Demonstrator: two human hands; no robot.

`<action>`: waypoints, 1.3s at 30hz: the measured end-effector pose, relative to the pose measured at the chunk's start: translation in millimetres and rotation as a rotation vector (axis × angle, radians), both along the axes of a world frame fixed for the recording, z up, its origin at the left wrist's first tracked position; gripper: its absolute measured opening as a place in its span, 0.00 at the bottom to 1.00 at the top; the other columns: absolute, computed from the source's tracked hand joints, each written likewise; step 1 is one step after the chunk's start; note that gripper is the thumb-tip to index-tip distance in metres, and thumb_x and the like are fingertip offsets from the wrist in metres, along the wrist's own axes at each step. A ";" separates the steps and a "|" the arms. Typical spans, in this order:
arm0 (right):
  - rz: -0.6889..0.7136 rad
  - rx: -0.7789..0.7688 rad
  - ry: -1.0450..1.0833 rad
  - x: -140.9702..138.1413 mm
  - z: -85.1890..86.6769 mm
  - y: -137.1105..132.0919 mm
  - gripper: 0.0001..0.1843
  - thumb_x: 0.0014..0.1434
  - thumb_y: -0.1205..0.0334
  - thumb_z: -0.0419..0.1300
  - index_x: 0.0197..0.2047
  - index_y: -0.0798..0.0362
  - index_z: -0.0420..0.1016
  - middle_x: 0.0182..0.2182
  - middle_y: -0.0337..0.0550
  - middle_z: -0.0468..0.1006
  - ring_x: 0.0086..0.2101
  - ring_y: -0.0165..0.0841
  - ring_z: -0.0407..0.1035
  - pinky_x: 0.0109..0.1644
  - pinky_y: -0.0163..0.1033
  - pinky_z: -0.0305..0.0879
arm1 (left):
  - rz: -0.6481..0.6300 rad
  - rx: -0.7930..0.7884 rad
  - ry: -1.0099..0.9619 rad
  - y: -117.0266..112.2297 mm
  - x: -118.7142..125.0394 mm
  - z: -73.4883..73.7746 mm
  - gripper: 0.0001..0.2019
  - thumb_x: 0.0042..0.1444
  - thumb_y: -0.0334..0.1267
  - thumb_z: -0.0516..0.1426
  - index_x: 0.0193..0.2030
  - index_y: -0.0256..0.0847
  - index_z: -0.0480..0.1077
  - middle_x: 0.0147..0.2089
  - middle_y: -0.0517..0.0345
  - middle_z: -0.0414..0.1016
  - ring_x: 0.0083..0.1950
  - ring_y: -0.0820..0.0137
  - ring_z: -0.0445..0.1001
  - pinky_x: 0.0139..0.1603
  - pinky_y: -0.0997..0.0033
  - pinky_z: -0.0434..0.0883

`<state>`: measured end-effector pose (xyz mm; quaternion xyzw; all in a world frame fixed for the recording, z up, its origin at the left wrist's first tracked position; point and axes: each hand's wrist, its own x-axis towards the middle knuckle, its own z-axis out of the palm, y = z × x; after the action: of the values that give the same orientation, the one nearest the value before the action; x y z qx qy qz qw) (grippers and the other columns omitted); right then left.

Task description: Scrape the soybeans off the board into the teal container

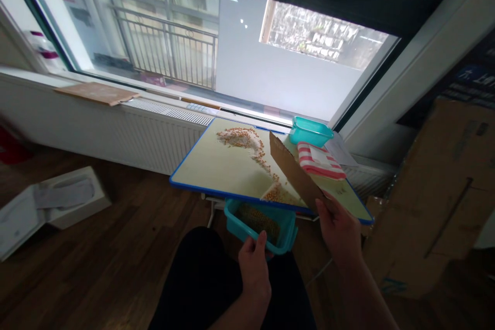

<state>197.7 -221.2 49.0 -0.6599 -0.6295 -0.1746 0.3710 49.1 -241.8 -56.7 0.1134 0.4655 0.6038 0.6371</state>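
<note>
Grip of left hand (253,264) clasps teal tub (289,234) rim; right hand (340,231) holds tilted cardboard (294,172).

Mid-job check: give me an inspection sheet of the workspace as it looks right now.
Surface: small table, blue rim, pale top.
Job's things: grains trail across the top to a pile at the near rim; cardboard scraper beside the pile; teal tub under the rim, grains inside.
Clutter: second teal tub and striped cloth at the far right.
Hands: left hand grips the teal tub; right hand holds the cardboard scraper.
Cables: thin white line under the table, possibly a cord.
Surroundings: window, radiator, cardboard box, white box on the floor.
</note>
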 end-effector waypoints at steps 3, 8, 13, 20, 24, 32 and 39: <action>-0.020 -0.014 0.032 -0.6 0.3 5.6 0.19 0.58 0.54 0.52 0.48 0.55 0.73 0.40 0.51 0.78 0.41 0.39 0.74 0.44 0.41 0.69 | 0.005 0.000 0.011 1.5 -1.0 -1.9 0.17 0.42 0.46 0.63 0.20 0.36 0.64 0.17 0.65 0.61 0.20 0.78 0.58 0.21 0.77 0.59; -0.037 -0.078 0.032 -3.2 4.7 12.9 0.20 0.58 0.53 0.51 0.48 0.55 0.73 0.40 0.52 0.79 0.39 0.40 0.74 0.41 0.41 0.68 | -0.002 0.016 -0.014 2.8 1.1 0.2 0.17 0.40 0.45 0.64 0.19 0.36 0.64 0.18 0.65 0.60 0.20 0.79 0.58 0.20 0.78 0.59; -0.031 -0.125 0.014 -7.6 8.4 16.8 0.20 0.58 0.55 0.50 0.48 0.54 0.73 0.38 0.51 0.79 0.37 0.39 0.74 0.39 0.40 0.67 | -0.007 0.032 -0.040 1.1 4.6 5.8 0.16 0.41 0.44 0.64 0.20 0.35 0.64 0.18 0.65 0.61 0.20 0.79 0.58 0.21 0.78 0.59; -0.068 -0.114 -0.029 -12.7 8.4 24.8 0.19 0.58 0.57 0.51 0.48 0.55 0.74 0.37 0.52 0.79 0.35 0.40 0.74 0.39 0.41 0.67 | -0.005 0.042 -0.045 0.6 5.8 5.6 0.16 0.40 0.44 0.64 0.20 0.35 0.64 0.18 0.64 0.61 0.20 0.79 0.59 0.21 0.77 0.60; -0.106 -0.131 -0.022 -11.5 11.6 26.8 0.19 0.57 0.56 0.51 0.48 0.55 0.74 0.36 0.52 0.79 0.35 0.41 0.74 0.37 0.42 0.67 | -0.014 0.033 -0.052 1.5 4.8 4.3 0.16 0.39 0.45 0.64 0.20 0.35 0.65 0.18 0.64 0.62 0.20 0.78 0.59 0.20 0.77 0.60; -0.048 -0.154 -0.063 -21.1 15.5 22.0 0.20 0.57 0.58 0.50 0.49 0.54 0.74 0.37 0.51 0.79 0.35 0.40 0.74 0.38 0.41 0.66 | 0.008 0.049 -0.056 3.8 3.7 4.6 0.15 0.40 0.44 0.64 0.20 0.35 0.66 0.18 0.65 0.62 0.20 0.79 0.59 0.20 0.78 0.60; -0.080 -0.172 -0.051 -32.0 20.2 12.6 0.20 0.57 0.57 0.50 0.48 0.55 0.74 0.35 0.52 0.79 0.34 0.41 0.73 0.37 0.41 0.65 | 0.039 0.039 -0.104 7.4 6.6 2.3 0.16 0.37 0.45 0.65 0.23 0.34 0.68 0.21 0.61 0.67 0.22 0.77 0.63 0.22 0.76 0.63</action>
<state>165.7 -208.7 69.2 -0.7092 -0.6247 -0.1514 0.2897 55.7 -234.4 -54.3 0.0853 0.4220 0.6303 0.6460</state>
